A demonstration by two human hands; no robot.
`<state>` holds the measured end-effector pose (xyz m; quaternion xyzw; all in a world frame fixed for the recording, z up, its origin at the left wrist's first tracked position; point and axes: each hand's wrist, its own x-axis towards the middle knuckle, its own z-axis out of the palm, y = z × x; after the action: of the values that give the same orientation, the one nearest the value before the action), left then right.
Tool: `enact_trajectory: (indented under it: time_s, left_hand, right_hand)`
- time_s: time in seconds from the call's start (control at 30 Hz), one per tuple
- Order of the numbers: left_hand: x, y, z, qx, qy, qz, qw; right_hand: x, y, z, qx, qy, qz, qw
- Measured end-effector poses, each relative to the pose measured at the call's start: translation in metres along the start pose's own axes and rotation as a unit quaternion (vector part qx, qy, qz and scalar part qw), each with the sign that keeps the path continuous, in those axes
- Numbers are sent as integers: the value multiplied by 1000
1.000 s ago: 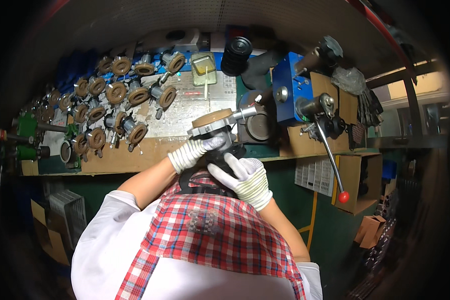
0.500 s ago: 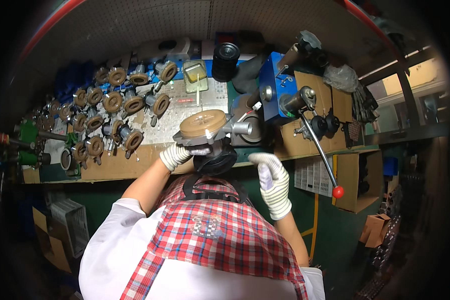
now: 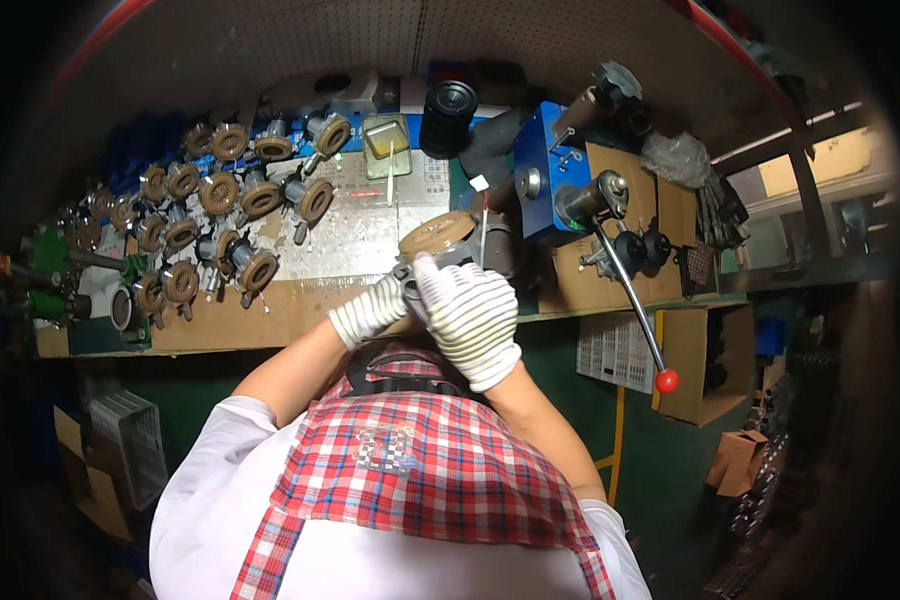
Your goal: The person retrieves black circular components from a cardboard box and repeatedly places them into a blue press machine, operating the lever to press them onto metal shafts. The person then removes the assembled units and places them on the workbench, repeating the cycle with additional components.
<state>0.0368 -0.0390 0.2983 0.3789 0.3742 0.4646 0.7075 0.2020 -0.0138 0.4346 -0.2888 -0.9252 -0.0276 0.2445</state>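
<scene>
Brown-topped metal unit [image 3: 438, 234] held in both gloved hands over the front edge of the table [image 3: 95, 336], its round brown face up and tilted. Left hand [image 3: 370, 312]: fingers clamped on the unit's left underside, tips hidden. Right hand [image 3: 473, 320]: fingers closed over the near right side, thumb below the brown face; far tips not visible. Just beyond the right hand, a small white end piece [image 3: 480, 184] tops a thin lead. Left of the hands, rows of similar units [image 3: 219, 194] lie at varied angles. Behind the held unit: shallow tray [image 3: 375, 170] with yellowish contents and a white stick [image 3: 390, 178]; to its right, a stack of black rings [image 3: 445, 125]. Farther right, blue machine [image 3: 538, 150]; its long lever [image 3: 630, 290] slants toward the wearer, ending in a red knob [image 3: 667, 381]. Far left, green fixture [image 3: 48, 255]. Below table height, right: open carton [image 3: 722, 400]; left: pale crate [image 3: 135, 440].
</scene>
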Motion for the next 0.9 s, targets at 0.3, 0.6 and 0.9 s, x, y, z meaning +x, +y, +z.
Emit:
enact_trajectory:
  time_s: [0.3,0.6,0.9]
  left_hand:
    - [-18,5,16,2,61,88,994]
    - [-4,-14,-9,-181,-8,-32,983]
    - [13,-26,-25,-205,-56,20,977]
  right_hand:
    - [-38,-4,-14,178,13,-106,978]
    - [-81,33,-6,197,51,214,955]
    - [-100,39,15,317,46,373,871]
